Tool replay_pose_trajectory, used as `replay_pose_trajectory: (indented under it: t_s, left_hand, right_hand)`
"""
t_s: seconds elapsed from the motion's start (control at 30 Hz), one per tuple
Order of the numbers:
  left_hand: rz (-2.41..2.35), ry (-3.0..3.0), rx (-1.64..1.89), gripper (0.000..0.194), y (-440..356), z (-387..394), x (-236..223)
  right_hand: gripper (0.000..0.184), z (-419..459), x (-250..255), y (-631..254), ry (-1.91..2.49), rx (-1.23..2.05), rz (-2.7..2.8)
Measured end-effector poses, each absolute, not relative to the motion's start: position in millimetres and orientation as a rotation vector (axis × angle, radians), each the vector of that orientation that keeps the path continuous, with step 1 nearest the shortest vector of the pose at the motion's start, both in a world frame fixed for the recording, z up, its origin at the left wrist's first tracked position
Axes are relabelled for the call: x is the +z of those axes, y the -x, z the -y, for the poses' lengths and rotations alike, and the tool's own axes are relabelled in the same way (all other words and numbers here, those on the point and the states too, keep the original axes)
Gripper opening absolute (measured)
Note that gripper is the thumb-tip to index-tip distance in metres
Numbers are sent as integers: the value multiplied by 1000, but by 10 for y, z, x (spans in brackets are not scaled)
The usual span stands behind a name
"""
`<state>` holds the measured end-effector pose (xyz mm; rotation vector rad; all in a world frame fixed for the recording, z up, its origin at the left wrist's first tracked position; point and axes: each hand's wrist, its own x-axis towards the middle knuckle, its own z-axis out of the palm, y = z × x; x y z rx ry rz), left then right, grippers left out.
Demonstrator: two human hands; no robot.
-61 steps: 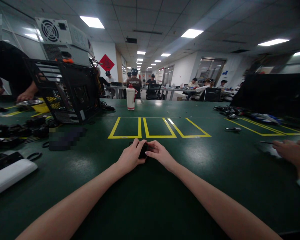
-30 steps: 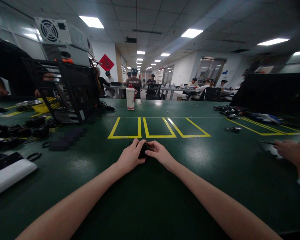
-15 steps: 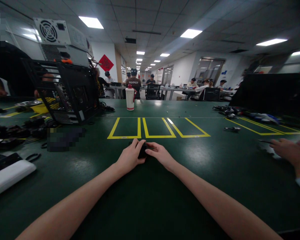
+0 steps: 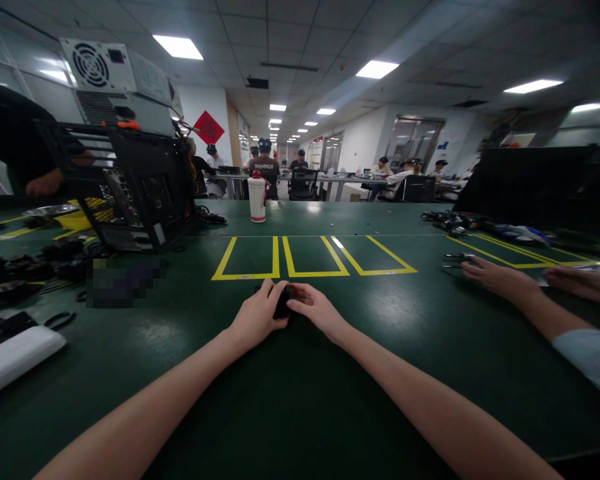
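Both my hands meet over the green table (image 4: 300, 400), just short of the yellow tape outlines (image 4: 318, 274). Between them is a small black object (image 4: 283, 305), mostly covered by fingers, so its kind cannot be made out. My left hand (image 4: 260, 313) is closed around its left side, thumb low and fingers over the top. From the other side my right hand (image 4: 320, 312) grips it with thumb and fingertips.
A black computer case (image 4: 140, 187) with power supplies (image 4: 100, 67) on top stands at left. Near it are a white box-like item (image 4: 20, 360) and dark parts (image 4: 45, 260). A white cup (image 4: 257, 199) stands behind the tape. At right, a co-worker's hand (image 4: 500, 279) reaches toward metal tools (image 4: 457, 259).
My hands keep the black object in almost the same place and grip. The co-worker's hand at right has moved left and forward to the tools. The view has shifted slightly.
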<state>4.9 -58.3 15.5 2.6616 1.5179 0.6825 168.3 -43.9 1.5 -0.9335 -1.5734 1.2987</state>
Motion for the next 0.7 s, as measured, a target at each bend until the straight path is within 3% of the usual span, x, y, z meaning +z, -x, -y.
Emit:
replay_pose_trajectory:
  t_s: [0.43,0.7]
  left_hand:
    - [-1531,-2630,687,59,-47,581,128]
    - [-1513,-2567,644,56,147,943,172]
  right_hand:
    - [28,508,36,-1645,818,1302,1582]
    - [38,856,39,-1532,885,1398,1610]
